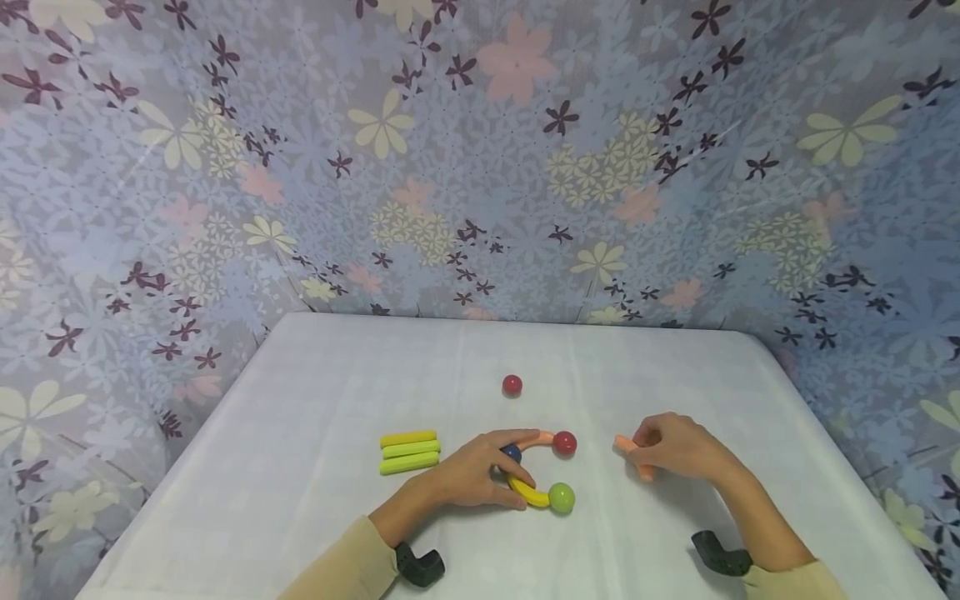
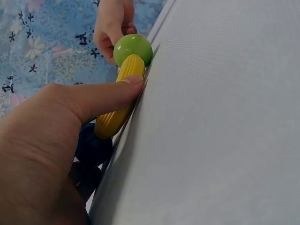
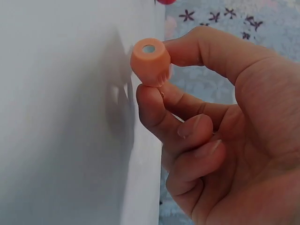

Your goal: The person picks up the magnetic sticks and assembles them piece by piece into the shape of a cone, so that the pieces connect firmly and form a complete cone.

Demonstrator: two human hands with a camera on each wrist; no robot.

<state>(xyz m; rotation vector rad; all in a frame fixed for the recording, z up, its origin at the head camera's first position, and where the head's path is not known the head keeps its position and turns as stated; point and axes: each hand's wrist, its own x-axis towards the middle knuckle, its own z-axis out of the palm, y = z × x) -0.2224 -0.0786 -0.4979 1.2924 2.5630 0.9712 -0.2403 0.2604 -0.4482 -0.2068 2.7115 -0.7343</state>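
pinching an orange rod (image 1: 634,457) in the right hand (image 1: 678,448), left hand (image 1: 476,473) pressing flat on a half-built chain (image 1: 538,493); three rods (image 1: 409,452) and a red ball (image 1: 512,384) lie unused.

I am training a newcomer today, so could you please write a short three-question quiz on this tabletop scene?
1. True or false: the right hand pinches an orange stick.
2. How many sticks lie side by side left of the left hand?
3. Which ball sits at the free end of the yellow curved piece? A) red B) green C) blue

Key: 1 true; 2 three; 3 B, the green ball.
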